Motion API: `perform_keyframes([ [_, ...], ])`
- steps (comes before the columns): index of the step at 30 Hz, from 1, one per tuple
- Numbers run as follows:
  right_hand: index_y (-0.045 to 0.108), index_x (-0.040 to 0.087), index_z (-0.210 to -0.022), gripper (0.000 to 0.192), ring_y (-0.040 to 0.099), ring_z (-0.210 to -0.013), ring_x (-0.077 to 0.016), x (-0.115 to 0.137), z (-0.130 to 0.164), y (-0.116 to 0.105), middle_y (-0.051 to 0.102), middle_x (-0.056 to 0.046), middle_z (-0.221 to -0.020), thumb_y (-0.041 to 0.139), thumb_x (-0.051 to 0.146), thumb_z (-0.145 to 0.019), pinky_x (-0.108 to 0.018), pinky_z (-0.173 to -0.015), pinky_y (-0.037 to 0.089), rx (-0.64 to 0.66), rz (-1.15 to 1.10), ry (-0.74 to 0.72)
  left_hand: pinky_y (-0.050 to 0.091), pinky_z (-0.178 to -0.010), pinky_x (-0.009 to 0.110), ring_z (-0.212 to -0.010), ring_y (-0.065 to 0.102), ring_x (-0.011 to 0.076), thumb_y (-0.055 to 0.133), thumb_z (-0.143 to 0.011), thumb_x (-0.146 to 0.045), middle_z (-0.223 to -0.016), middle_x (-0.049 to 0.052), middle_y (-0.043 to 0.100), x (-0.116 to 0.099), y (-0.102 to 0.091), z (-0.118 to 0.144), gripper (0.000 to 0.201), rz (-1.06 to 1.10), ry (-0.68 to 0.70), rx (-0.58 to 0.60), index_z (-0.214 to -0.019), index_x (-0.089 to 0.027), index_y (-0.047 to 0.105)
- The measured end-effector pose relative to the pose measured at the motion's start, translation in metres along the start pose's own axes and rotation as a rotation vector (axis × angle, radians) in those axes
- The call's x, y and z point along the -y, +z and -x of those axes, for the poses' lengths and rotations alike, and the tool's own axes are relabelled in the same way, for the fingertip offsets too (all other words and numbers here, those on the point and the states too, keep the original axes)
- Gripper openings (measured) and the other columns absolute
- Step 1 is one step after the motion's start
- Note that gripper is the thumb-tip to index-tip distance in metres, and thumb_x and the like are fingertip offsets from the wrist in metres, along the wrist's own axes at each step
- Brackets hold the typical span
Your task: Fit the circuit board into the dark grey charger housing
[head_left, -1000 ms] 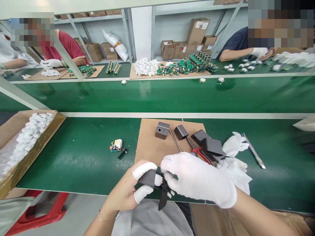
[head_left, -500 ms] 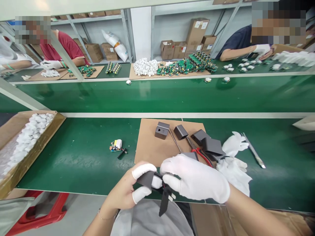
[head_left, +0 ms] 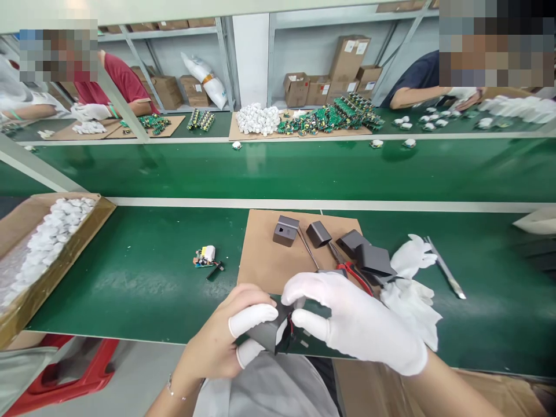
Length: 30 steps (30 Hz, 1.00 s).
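While both hands are meeting just off the near edge of the green worktop [head_left: 143, 272], the dark grey plastic housing [head_left: 266, 334] is sitting between them at 6 o'clock in the view. The left hand [head_left: 221, 341], bare except for white finger cots on thumb and forefinger, is pinching the housing by its flat outer faces. The right hand [head_left: 356, 321], wearing a white glove, is closing its thumb and forefinger on the inner part at the open end of the housing, where a short red wire is showing; how firmly it is gripping cannot be told.

Handling judgement: the housing is appearing light, rigid and thin-walled, with smooth faces that are likely to be slippery under glove fabric. Grasping across two opposite flat faces near the closed end is looking the most secure; the wire and the small internal part are looking fragile and are not suited to bearing load.

At 12 o'clock from the hands, a cardboard sheet [head_left: 264, 260] is carrying several more grey housings [head_left: 285, 230]. Red-handled pliers [head_left: 354, 273] are lying at 1 o'clock, a spare white glove [head_left: 412, 278] at 2 o'clock beside a metal blade tool [head_left: 445, 269]. A small circuit board [head_left: 205, 256] is lying at 10 o'clock, and a carton of white parts [head_left: 43, 243] is standing at 9 o'clock.
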State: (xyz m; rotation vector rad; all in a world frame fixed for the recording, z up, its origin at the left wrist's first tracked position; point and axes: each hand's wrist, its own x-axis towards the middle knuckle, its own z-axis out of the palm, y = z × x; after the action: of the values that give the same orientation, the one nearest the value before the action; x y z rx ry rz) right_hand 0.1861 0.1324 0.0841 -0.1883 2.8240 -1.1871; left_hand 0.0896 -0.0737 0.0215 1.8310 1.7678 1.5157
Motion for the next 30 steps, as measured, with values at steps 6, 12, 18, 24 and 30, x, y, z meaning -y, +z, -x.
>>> perform_keyframes([
  [6,0.058,0.024,-0.097,0.010,0.060,-0.079,-0.0126,0.000,0.005,0.005,0.064,0.003,-0.087,0.056,0.025,-0.087,-0.025,-0.072,0.044,-0.057,-0.164,0.071,0.043,-0.089,0.039,-0.104,0.047,0.0225,0.052,-0.076,0.001,-0.116,0.011,0.054,0.000,0.001,0.000,0.057,-0.069,-0.052,0.010,-0.129,-0.018,0.044],
  [12,0.044,0.026,-0.130,0.042,0.052,-0.118,-0.0217,-0.014,0.012,0.052,0.053,-0.007,-0.131,0.053,0.037,-0.090,-0.039,-0.100,0.042,-0.257,-0.350,0.155,0.044,-0.088,0.041,-0.104,0.050,0.0238,0.050,-0.085,-0.007,-0.117,0.012,0.054,0.004,0.000,0.002,0.053,-0.158,-0.071,-0.052,-0.134,-0.023,0.039],
  [18,0.054,0.020,-0.115,0.032,0.058,-0.107,-0.0204,-0.017,-0.005,0.085,0.061,-0.008,-0.115,0.059,0.034,-0.087,-0.035,-0.096,0.045,-0.239,-0.880,0.057,0.046,-0.090,0.038,-0.105,0.054,0.0229,0.049,-0.085,-0.007,-0.117,0.013,0.057,0.009,-0.010,0.004,0.051,-0.113,-0.123,0.167,-0.132,-0.025,0.039],
  [24,0.055,0.020,-0.105,0.030,0.061,-0.101,-0.0220,-0.016,-0.009,0.107,0.063,-0.006,-0.103,0.065,0.034,-0.081,-0.035,-0.089,0.049,-0.350,-0.989,0.075,0.047,-0.084,0.032,-0.097,0.054,0.0210,0.048,-0.086,-0.010,-0.105,0.009,0.060,-0.010,-0.020,-0.012,0.032,-0.131,-0.211,0.321,-0.115,-0.024,0.049],
  [30,0.048,0.025,-0.128,0.035,0.060,-0.105,-0.0205,-0.016,0.006,0.112,0.055,-0.009,-0.125,0.048,0.038,-0.095,-0.038,-0.087,0.052,-0.525,-0.631,0.092,0.048,-0.088,0.034,-0.095,0.058,0.0215,0.061,-0.079,-0.019,-0.102,0.005,0.064,0.021,-0.059,-0.055,0.024,-0.247,-0.420,0.235,-0.104,-0.022,0.061],
])
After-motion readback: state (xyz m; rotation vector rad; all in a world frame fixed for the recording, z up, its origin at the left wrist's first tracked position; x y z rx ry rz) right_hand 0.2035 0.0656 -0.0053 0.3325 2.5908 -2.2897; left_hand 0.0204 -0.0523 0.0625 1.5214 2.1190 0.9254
